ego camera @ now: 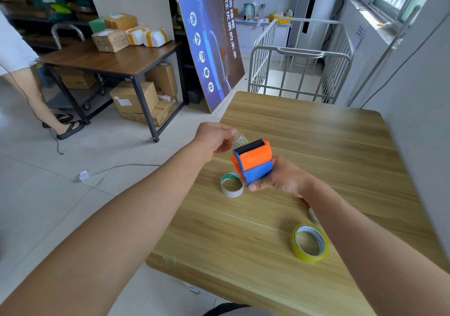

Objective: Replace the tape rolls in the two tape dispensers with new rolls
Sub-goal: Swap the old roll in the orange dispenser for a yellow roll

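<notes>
My right hand (280,179) grips an orange and blue tape dispenser (254,161) above the wooden table (304,133). My left hand (214,138) pinches the clear tape end (239,140) that runs out from the dispenser's black roller. An empty cardboard tape core (231,185) lies on the table just left of and below the dispenser. A full yellowish tape roll (309,242) lies near my right forearm. Behind that forearm an orange edge and part of another roll (313,214) peek out, mostly hidden.
The table's left edge borders a tiled floor with a white cable and plug (84,175). A dark table (109,60) with boxes, a leaning blue poster (211,43), a metal cage cart (299,60) and a standing person (24,72) are beyond.
</notes>
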`<state>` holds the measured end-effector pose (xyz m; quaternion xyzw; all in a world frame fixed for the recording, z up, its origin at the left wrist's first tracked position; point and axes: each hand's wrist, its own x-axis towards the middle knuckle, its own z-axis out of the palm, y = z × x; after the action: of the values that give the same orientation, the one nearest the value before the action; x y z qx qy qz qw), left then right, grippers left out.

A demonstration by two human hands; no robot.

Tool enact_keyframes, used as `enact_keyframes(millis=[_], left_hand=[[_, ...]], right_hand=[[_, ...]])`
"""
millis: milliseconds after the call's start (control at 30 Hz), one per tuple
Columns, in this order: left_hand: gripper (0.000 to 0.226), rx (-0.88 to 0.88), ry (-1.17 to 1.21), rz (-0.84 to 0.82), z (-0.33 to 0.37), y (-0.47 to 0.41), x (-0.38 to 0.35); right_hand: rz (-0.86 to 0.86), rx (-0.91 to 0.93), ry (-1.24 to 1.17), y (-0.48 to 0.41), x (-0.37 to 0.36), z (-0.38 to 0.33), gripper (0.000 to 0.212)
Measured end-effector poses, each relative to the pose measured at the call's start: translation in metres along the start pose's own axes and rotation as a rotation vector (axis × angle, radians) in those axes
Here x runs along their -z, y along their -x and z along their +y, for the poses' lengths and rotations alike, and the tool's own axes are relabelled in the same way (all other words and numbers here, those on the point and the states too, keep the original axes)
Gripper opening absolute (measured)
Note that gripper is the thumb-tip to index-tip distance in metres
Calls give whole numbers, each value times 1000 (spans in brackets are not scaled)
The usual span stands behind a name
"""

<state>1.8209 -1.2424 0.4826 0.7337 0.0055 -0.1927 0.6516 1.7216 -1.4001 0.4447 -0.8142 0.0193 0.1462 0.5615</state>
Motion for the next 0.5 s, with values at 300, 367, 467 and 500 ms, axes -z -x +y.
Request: enact_keyframes(millis=[300, 367, 467, 500], left_hand=[[10, -9, -101, 78, -10, -2, -1], [13, 25, -135, 54, -12, -2, -1], [8, 135, -222, -41, -16, -2, 3], [7, 168, -256, -85, -18, -2, 5]], right_hand=[[-178, 9, -121, 7, -1, -6, 48], [-183, 2, -122, 9, 0, -6, 46], [-182, 3, -101, 11, 0, -6, 41], [-186, 8, -105, 11, 1, -7, 39]])
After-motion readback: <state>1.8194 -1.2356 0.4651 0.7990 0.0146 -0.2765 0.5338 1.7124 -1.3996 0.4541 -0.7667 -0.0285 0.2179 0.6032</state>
